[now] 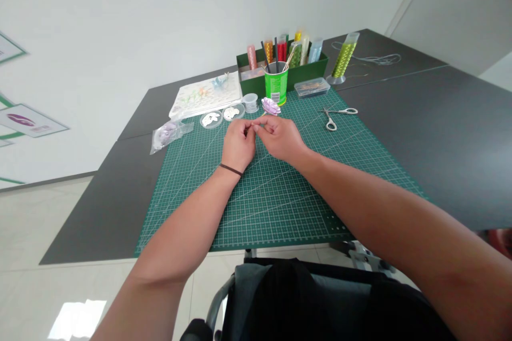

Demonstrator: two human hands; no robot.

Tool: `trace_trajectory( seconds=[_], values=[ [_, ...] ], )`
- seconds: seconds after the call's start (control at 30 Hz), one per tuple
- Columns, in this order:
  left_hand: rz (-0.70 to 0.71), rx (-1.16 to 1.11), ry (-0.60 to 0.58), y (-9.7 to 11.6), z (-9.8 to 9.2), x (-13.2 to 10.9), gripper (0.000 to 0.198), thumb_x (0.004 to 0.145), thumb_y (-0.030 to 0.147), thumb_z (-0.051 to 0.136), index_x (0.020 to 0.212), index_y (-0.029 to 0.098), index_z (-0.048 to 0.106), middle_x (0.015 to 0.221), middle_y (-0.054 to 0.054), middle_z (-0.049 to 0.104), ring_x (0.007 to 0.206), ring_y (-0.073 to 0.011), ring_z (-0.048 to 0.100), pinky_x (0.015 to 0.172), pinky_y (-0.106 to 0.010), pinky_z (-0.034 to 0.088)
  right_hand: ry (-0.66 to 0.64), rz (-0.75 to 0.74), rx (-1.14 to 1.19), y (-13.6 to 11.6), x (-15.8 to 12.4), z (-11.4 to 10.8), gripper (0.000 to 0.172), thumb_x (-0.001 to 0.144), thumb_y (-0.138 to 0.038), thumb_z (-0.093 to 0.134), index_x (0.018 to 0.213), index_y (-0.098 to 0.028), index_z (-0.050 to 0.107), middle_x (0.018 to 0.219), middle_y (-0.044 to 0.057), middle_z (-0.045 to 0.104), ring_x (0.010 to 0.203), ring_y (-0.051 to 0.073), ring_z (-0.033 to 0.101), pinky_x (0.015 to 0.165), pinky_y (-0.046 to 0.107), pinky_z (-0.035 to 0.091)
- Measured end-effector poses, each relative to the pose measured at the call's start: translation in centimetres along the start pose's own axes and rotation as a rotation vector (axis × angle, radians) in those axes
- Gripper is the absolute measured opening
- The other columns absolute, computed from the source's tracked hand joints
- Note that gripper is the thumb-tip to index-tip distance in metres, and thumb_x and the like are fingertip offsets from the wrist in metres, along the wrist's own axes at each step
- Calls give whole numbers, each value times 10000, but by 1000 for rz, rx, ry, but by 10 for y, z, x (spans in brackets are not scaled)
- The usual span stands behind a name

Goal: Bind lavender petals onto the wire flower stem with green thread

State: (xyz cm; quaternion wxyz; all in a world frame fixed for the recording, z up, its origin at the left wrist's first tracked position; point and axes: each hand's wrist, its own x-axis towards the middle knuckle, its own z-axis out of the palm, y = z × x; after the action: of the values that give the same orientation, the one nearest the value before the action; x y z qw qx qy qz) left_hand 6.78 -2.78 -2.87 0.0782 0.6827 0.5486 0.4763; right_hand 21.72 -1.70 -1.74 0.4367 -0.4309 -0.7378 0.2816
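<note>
My left hand (239, 145) and my right hand (280, 138) meet over the upper middle of the green cutting mat (276, 197). Thumbs and forefingers of both are pinched together at one spot. A pale purple flower (271, 106) shows just beyond the fingers, and its thin stem runs down toward the pinched fingertips. The fingers cover the lower stem and anything else small between them. Two shallow round dishes with white pieces, a left dish (211, 119) and a right dish (233, 112), lie beyond my left hand.
Behind stand a green can (276, 88) of sticks, a dark green box (256, 87) with coloured tubes, and a clear case (312, 87). Scissors (331, 122) lie right, a plastic bag (168, 134) left. White sheets (206, 97), a small round container (250, 102) and a yellow-green tube (344, 58) are farther back.
</note>
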Motion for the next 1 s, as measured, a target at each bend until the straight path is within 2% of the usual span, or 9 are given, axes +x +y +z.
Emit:
trace_trajectory(
  seconds=[0.17,0.3,0.43,0.53,0.67,0.73,0.8,0.9,1.0],
  values=[
    [-21,-33,91,-3,-3,2,110,977,161,690,884,215,713,916,-41,767,912,-205,693,894,-361,552,50,-61,-134,-2,-4,1,154,994,-277,652,1038,-207,782,645,-35,536,627,156,494,692,323,372],
    [-73,-42,135,-4,-8,5,112,985,206,706,874,219,695,910,-38,759,880,-194,694,861,-340,553,82,-88,-220,-2,-5,0,126,975,-282,653,982,-208,755,657,-25,557,617,156,483,673,326,354],
    [-154,36,168,-6,-13,10,141,969,158,682,842,220,686,889,-34,749,853,-193,682,841,-342,548,138,-158,-229,3,-5,1,86,934,-245,653,931,-208,730,674,-18,584,620,154,494,650,317,358],
    [-164,130,107,-4,-17,12,170,947,118,666,811,217,683,900,-42,756,890,-208,689,883,-373,548,250,-246,-222,10,0,-1,110,950,-234,623,910,-213,723,751,11,643,692,169,549,689,322,409],
    [-87,228,-68,0,-21,10,173,921,108,670,787,217,684,916,-48,761,940,-227,698,891,-397,548,366,-319,-169,21,15,-11,183,1015,-276,590,927,-229,743,853,39,678,853,205,606,822,360,483],
    [-37,242,-142,0,-21,9,158,914,117,672,793,217,694,922,-50,759,947,-228,700,880,-396,550,370,-285,-122,28,24,-17,180,1015,-293,616,925,-230,758,830,31,650,863,208,601,849,377,490],
    [25,221,-199,-3,-21,8,154,900,126,676,783,223,701,908,-48,753,934,-225,696,867,-393,551,365,-191,-69,34,31,-22,178,1010,-320,647,923,-228,773,802,17,614,832,199,583,839,383,490],
    [103,132,-254,-9,-24,10,164,867,134,701,736,232,696,828,-41,726,869,-222,678,836,-397,546,357,-9,14,43,38,-27,174,991,-343,685,925,-216,784,788,7,582,791,182,551,797,374,481],
    [149,4,-275,-13,-28,12,154,853,152,730,723,233,715,765,-24,706,809,-204,659,804,-380,528,350,96,83,52,42,-28,150,962,-323,699,910,-202,772,769,1,575,789,177,539,761,355,464]
  ],
)
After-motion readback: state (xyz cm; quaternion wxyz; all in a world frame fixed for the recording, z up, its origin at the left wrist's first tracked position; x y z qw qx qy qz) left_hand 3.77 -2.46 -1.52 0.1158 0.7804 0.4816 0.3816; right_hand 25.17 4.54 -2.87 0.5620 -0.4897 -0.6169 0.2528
